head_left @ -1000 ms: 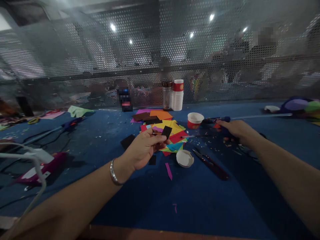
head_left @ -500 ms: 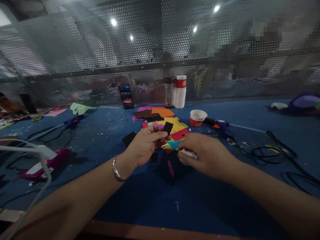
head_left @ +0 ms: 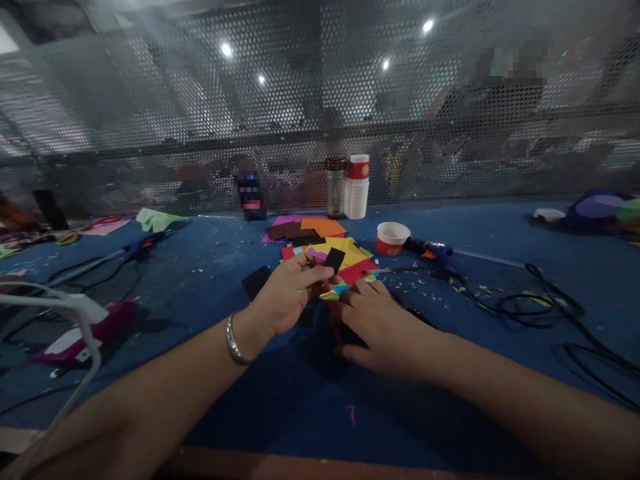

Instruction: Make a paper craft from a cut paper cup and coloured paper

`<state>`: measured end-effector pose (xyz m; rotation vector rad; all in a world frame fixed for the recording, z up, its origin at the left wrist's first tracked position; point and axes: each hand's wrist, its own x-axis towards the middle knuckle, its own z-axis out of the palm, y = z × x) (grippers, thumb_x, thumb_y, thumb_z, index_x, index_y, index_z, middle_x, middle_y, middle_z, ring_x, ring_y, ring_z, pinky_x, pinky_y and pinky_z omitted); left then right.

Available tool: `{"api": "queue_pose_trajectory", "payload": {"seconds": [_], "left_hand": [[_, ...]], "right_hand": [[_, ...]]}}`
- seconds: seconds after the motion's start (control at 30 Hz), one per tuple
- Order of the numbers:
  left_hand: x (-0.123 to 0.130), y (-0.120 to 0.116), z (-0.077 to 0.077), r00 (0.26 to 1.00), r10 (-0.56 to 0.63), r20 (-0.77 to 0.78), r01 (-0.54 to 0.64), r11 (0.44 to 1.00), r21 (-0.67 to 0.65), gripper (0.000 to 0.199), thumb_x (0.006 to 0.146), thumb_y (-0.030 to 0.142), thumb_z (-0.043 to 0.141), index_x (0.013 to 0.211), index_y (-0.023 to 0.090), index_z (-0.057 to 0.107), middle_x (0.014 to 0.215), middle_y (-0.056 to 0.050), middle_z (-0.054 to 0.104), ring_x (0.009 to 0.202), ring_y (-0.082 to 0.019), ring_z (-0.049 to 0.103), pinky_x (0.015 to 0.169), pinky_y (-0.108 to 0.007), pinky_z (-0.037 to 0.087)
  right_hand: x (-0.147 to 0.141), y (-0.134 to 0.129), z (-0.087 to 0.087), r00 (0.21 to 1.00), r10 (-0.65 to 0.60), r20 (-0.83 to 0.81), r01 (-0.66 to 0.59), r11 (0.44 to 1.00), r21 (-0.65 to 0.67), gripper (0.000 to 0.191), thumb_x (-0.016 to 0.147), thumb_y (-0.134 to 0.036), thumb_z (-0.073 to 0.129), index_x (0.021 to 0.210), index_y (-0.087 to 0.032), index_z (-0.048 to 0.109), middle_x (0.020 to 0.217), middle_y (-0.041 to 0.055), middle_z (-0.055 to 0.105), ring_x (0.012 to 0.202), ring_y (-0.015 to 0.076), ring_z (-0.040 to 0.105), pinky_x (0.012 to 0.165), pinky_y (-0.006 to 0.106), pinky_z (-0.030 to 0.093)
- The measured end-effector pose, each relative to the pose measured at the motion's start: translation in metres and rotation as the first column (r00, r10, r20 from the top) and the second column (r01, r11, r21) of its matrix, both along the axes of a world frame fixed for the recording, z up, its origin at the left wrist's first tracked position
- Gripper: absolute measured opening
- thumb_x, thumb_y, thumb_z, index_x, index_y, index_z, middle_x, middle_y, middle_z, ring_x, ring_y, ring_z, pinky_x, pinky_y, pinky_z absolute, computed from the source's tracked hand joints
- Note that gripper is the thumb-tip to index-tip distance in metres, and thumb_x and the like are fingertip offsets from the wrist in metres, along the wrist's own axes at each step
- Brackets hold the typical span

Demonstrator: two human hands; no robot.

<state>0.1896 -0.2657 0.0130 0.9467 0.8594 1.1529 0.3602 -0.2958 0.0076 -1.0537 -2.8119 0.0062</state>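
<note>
Left hand [head_left: 285, 300] is pinching a small black paper rectangle [head_left: 335, 259] over the coloured paper pile [head_left: 356, 253]; its long axis is slanting upward, away from the fingertips. Right hand [head_left: 387, 333] is curling at the pile's near edge, below the rectangle; grip hidden, cannot tell. Paper cup [head_left: 389, 248] is standing right of the pile.

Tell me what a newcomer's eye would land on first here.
Probably the bright pile of coloured paper mid-table, vivid against the blue tabletop. Next, the left hand just in front of it, pinching a small black piece, with a silver bangle on the wrist. Behind the pile, a tall stack of paper cups stands beside a clear bottle.
</note>
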Motion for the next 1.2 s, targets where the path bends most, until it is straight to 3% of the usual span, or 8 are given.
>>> {"api": "queue_pose_trajectory", "payload": {"seconds": [0.3,0.5,0.77,0.97,1.1,1.2], "left_hand": [[-0.001,0.001,-0.001,1.000,0.001,-0.023,-0.001,1.000,0.005,0.018,0.069,0.009,0.073,0.078,0.015,0.058,0.067,-0.001,0.068,0.063,-0.009,0.062,0.060,-0.018,0.047],[-0.001,0.000,-0.001,1.000,-0.006,-0.025,0.006,1.000,0.024,0.021,0.068,0.011,0.076,0.078,0.016,0.058,0.066,0.000,0.067,0.063,-0.010,0.062,0.060,-0.020,0.045],[0.000,0.000,0.000,0.999,0.002,-0.047,0.000,0.999,0.038,0.018,0.069,0.012,0.074,0.077,0.016,0.058,0.064,0.000,0.067,0.062,-0.010,0.061,0.060,-0.020,0.045],[-0.001,0.000,-0.001,0.998,0.019,-0.063,-0.018,1.000,0.020,0.020,0.068,0.013,0.075,0.079,0.016,0.058,0.064,0.001,0.067,0.061,-0.010,0.061,0.058,-0.019,0.045],[-0.002,-0.001,-0.002,0.997,0.035,-0.062,-0.031,0.998,0.052,0.025,0.064,0.014,0.078,0.081,0.016,0.060,0.065,0.003,0.064,0.063,-0.011,0.063,0.057,-0.020,0.045],[-0.001,-0.002,-0.002,0.996,0.026,-0.081,-0.022,0.998,0.053,0.026,0.063,0.015,0.080,0.082,0.016,0.062,0.065,0.003,0.064,0.063,-0.012,0.063,0.057,-0.021,0.046]], "right_hand": [[-0.001,0.001,0.004,0.997,0.058,-0.042,-0.062,0.994,-0.091,0.008,0.082,-0.022,0.062,0.088,-0.018,0.066,0.090,0.0076,0.068,0.089,0.0261,0.051,0.081,0.040,0.031],[0.000,0.002,0.006,0.997,0.060,-0.052,-0.066,0.989,-0.129,0.009,0.076,-0.012,0.061,0.080,-0.019,0.066,0.077,0.0040,0.067,0.080,0.0222,0.050,0.077,0.037,0.026],[0.001,0.005,-0.005,0.990,0.129,-0.054,-0.130,0.991,-0.018,0.010,0.078,-0.014,0.060,0.082,-0.019,0.067,0.078,0.0045,0.070,0.082,0.0238,0.052,0.076,0.038,0.025],[-0.001,0.000,0.002,0.986,0.164,-0.020,-0.165,0.985,-0.060,0.010,0.079,-0.014,0.059,0.079,-0.019,0.068,0.077,0.0054,0.068,0.083,0.0245,0.052,0.079,0.041,0.030],[0.006,-0.002,0.012,0.973,0.162,-0.164,-0.185,0.974,-0.133,0.011,0.079,-0.010,0.058,0.080,-0.017,0.066,0.080,0.0047,0.067,0.085,0.0214,0.055,0.084,0.039,0.035],[0.017,0.000,0.021,0.934,0.061,-0.352,-0.155,0.957,-0.244,0.012,0.080,-0.009,0.057,0.084,-0.017,0.065,0.086,0.0040,0.069,0.083,0.0173,0.059,0.080,0.032,0.041]]}}
